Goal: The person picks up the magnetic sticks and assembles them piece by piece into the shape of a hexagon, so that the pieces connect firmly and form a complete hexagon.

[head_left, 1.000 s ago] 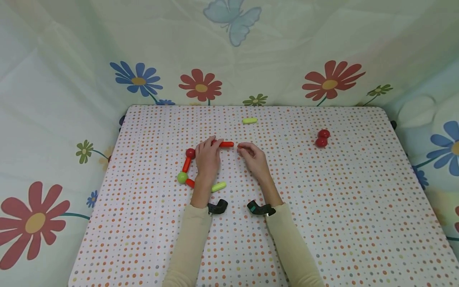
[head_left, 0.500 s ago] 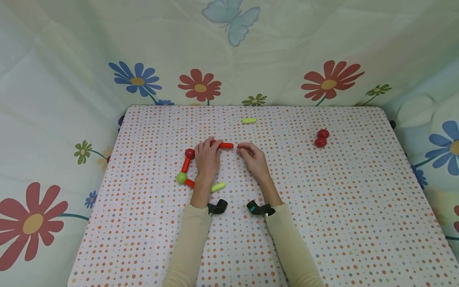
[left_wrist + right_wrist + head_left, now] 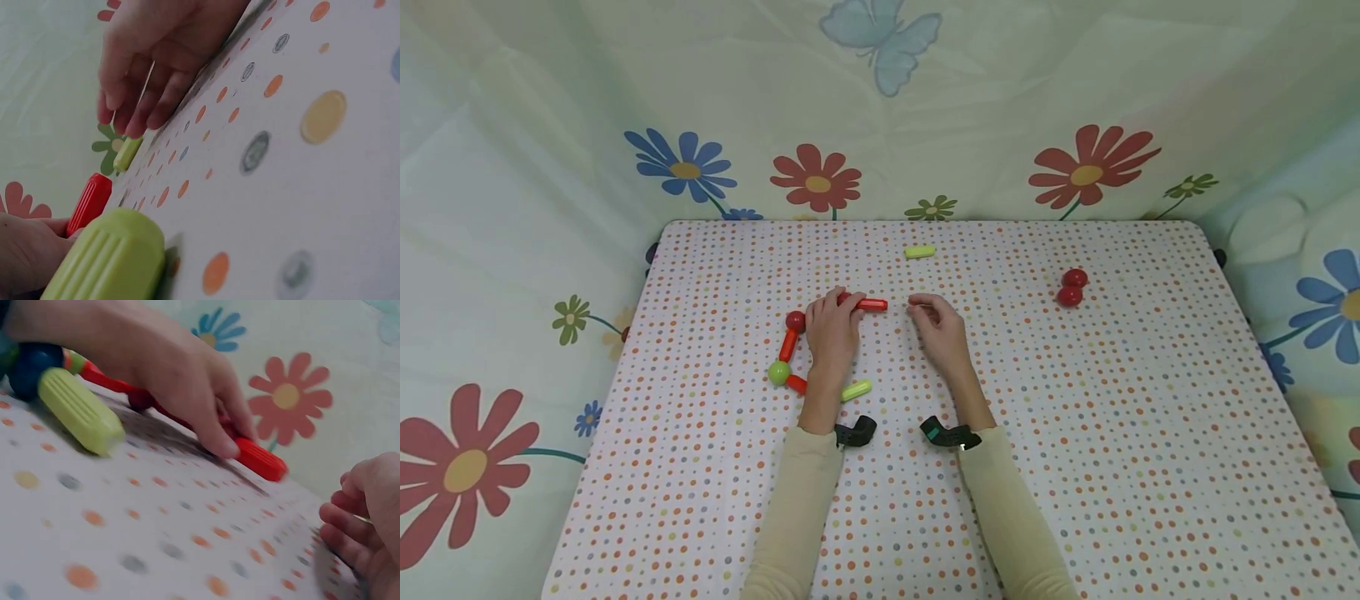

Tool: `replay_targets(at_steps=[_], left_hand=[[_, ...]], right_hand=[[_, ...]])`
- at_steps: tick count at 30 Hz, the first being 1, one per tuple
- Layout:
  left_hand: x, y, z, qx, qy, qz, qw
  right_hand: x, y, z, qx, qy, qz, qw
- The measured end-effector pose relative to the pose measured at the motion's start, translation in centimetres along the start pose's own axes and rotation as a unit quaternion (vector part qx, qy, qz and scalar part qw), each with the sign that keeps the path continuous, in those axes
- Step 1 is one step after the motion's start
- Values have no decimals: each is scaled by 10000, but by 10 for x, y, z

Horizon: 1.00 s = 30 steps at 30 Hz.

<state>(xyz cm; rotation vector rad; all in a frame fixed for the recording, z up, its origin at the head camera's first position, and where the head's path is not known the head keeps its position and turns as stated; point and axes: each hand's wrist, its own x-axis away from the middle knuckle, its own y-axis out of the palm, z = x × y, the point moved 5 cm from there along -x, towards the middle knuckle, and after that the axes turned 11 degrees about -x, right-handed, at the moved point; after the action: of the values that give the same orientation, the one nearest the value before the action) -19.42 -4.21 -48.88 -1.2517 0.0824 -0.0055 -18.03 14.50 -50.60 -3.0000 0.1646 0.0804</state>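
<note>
My left hand (image 3: 833,333) lies over a chain of toy sticks and balls. Its thumb and fingers pinch the far part, where a red stick (image 3: 872,305) sticks out to the right. In the chain, a red ball (image 3: 795,321), another red stick (image 3: 787,345) and a green ball (image 3: 778,372) follow on the left. A dark blue ball (image 3: 36,370) with a yellow-green stick (image 3: 81,412) shows in the right wrist view; my left arm hides that ball in the head view. My right hand (image 3: 942,337) hovers right of the red stick's end, fingers loosely bent, holding nothing.
A loose yellow-green stick (image 3: 920,252) lies near the table's far edge. Two red balls (image 3: 1071,297) sit together to the right on the dotted tabletop (image 3: 1135,433). A flowered curtain (image 3: 970,100) hangs behind the table.
My right hand has drawn slightly right, away from the red stick's end, and its fingers have loosened. The left hand keeps its hold; the red stick's end tilted slightly nearer.
</note>
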Motion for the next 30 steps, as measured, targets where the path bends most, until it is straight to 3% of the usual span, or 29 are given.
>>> replay_targets(at_steps=[4, 10, 16, 22, 30], left_hand=[[-1, 1, 1, -27, 12, -79, 10000], [-1, -1, 1, -91, 16, -102, 9999], [-1, -2, -1, -43, -64, -159, 9998], [0, -1, -1, 80, -55, -158, 9998], [1, 0, 0, 91, -12, -97, 9999]], right_hand=[[-1, -34, -3, 472, -388, 844, 9946], [-2, -85, -2, 321, -206, 2446, 9689], [0, -115, -3, 606, -301, 3232, 9439], [3, -133, 0, 1215, -172, 3511, 9283], [2, -142, 10, 1532, 565, 3091, 9369]])
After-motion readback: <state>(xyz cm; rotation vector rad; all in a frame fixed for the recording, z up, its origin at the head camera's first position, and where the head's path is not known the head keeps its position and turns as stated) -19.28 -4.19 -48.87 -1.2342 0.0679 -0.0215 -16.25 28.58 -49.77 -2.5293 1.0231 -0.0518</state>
